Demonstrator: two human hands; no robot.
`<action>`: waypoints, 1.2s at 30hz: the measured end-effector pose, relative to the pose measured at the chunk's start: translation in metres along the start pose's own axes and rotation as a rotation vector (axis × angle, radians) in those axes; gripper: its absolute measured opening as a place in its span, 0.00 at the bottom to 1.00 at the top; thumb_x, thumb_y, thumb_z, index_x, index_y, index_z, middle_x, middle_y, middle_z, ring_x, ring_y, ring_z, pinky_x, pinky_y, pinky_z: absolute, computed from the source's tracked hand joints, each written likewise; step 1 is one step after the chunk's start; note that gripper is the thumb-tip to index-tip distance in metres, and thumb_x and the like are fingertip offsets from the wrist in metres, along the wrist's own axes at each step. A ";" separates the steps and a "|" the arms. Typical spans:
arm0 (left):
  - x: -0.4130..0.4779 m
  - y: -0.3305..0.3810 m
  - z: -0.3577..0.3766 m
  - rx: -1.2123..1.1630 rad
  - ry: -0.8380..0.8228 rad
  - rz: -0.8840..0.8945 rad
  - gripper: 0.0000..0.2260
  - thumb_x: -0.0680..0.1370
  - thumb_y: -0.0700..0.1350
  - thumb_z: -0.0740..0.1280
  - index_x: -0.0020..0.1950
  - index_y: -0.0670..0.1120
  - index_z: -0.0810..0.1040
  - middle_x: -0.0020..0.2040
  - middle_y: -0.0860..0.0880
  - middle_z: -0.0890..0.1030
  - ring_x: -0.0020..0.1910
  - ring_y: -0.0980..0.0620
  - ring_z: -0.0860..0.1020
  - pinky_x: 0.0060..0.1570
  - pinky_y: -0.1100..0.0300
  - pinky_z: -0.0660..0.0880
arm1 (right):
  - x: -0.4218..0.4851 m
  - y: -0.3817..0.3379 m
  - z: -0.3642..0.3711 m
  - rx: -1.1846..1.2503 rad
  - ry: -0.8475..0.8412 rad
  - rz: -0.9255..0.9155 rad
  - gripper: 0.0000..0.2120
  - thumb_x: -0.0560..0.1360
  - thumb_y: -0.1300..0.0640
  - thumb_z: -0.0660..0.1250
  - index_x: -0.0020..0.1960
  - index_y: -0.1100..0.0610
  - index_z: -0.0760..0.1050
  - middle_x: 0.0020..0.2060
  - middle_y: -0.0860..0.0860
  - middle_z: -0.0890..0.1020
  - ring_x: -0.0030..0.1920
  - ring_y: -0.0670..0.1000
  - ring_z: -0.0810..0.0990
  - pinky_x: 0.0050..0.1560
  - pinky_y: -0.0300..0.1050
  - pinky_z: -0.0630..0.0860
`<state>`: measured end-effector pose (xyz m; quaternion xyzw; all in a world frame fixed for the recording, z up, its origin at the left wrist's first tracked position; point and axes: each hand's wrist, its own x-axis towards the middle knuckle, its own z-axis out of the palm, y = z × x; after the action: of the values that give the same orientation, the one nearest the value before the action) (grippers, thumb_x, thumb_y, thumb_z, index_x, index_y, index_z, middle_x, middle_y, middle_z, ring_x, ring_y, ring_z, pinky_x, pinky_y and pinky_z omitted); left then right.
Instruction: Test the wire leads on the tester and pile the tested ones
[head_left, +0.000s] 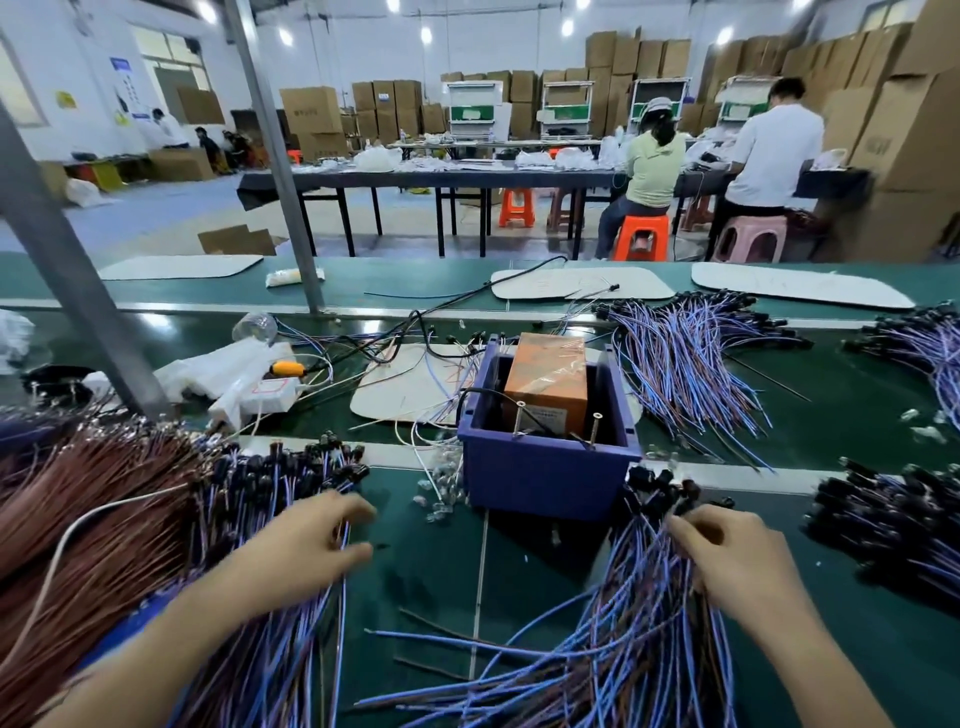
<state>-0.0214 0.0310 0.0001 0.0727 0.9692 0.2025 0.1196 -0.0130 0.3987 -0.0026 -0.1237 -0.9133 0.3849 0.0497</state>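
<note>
Pick-up step: left hand (306, 545) pinches 1 wire lead (342, 608) left of the tester (545, 478); right hand (727, 556) grips the pile (639, 623) to its right, likely tested. Next: seat the lead on the tester.

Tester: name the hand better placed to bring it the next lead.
Right, probably. The right hand grips leads whose black ends lie beside the tester; the left hand sits at its pile, bare belt between.
</note>
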 end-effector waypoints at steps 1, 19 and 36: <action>0.008 -0.005 0.004 0.163 0.114 -0.101 0.16 0.79 0.52 0.63 0.67 0.54 0.70 0.61 0.53 0.73 0.54 0.57 0.76 0.55 0.61 0.74 | -0.001 -0.002 0.002 -0.012 0.018 -0.025 0.08 0.77 0.53 0.67 0.42 0.55 0.80 0.29 0.45 0.78 0.32 0.43 0.75 0.32 0.35 0.67; 0.056 -0.001 0.025 0.643 0.428 -0.337 0.12 0.79 0.41 0.60 0.62 0.49 0.66 0.53 0.49 0.73 0.46 0.49 0.81 0.31 0.58 0.65 | -0.023 -0.025 0.015 0.321 0.001 -0.152 0.11 0.76 0.57 0.68 0.35 0.51 0.80 0.27 0.47 0.81 0.23 0.41 0.72 0.28 0.30 0.68; 0.009 0.116 0.012 -0.294 0.595 0.747 0.16 0.74 0.38 0.70 0.58 0.52 0.74 0.45 0.60 0.76 0.43 0.65 0.76 0.45 0.74 0.73 | -0.043 -0.094 0.070 1.166 -0.744 0.371 0.22 0.82 0.44 0.51 0.62 0.57 0.74 0.33 0.59 0.83 0.29 0.54 0.81 0.30 0.44 0.78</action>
<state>-0.0163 0.1421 0.0351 0.3366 0.8302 0.3779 -0.2338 -0.0023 0.2754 0.0161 -0.0907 -0.4793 0.8292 -0.2731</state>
